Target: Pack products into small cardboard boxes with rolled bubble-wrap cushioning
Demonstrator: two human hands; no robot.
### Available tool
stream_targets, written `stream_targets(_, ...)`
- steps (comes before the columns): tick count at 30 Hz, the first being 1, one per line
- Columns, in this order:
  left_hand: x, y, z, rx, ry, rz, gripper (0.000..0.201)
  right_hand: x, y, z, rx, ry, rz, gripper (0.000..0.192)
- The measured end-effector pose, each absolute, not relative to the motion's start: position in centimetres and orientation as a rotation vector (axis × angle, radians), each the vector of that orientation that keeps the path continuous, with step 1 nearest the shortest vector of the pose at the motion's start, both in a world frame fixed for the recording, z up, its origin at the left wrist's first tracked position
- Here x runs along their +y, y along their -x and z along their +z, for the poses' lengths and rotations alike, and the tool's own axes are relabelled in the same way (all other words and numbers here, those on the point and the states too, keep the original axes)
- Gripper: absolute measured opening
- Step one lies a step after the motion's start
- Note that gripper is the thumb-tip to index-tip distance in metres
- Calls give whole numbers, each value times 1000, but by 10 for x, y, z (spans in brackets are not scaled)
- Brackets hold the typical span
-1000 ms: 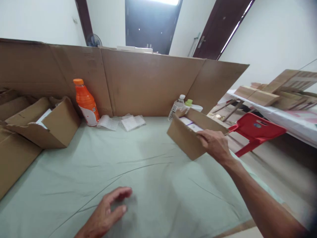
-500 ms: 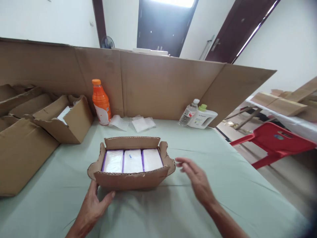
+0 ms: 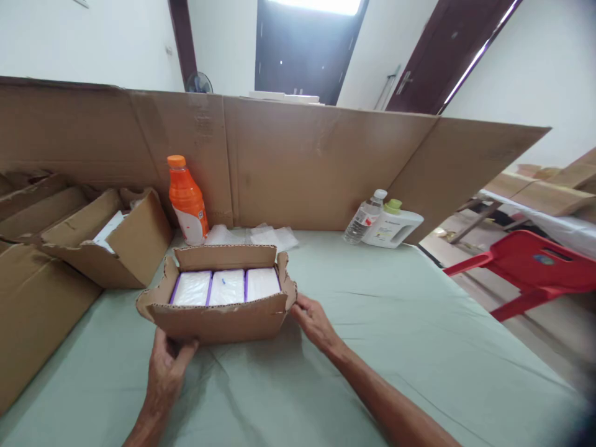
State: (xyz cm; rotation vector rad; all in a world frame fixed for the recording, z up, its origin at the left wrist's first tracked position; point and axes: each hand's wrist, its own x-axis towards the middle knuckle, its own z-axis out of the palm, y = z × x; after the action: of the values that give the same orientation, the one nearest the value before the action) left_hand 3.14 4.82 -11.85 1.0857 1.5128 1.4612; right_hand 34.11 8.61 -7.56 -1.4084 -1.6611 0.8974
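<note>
An open cardboard box (image 3: 218, 324) sits in front of me on the green cloth, its left end slightly nearer to me. Inside stand three white packs with purple sides, the middle pack (image 3: 228, 287) bearing a small blue mark. My left hand (image 3: 166, 365) grips the box's front left bottom corner, thumb along the front wall and fingertips hidden beneath. At the right end wall, my right hand (image 3: 313, 318) presses its fingers against the cardboard, some of them out of sight behind it.
Behind the box lie clear plastic wrappers (image 3: 274, 237) and an orange bottle (image 3: 187, 202). A water bottle (image 3: 365, 217) leans by a white jug (image 3: 392, 226). Several open cartons (image 3: 142, 239) stand at left. A tall cardboard screen (image 3: 321, 164) closes the back; a red chair (image 3: 542, 267) is at right.
The box has shifted left and slightly away from me, with my left hand on it. My right hand has moved left from beside the box and now touches its right end.
</note>
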Motion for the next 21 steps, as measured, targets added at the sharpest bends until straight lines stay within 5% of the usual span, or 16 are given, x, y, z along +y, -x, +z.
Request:
stream_targets(7,42,-29,-137,1555,-975,1463,50,232,-351,-67,-1519,1763,493,44)
stream_targets(10,40,-36,-132,1597,-954,1478,46,276,-332,-81,-1507,1780,463,29)
stream_targets(13,39,-41,-127,1615,-947,1472,46,287,-327,-89,-1504,1693,463,7)
stream_targets(21,41,-35,-130,1581,-1014,1466,45,237,-387,-23,-1423,1374,472,20)
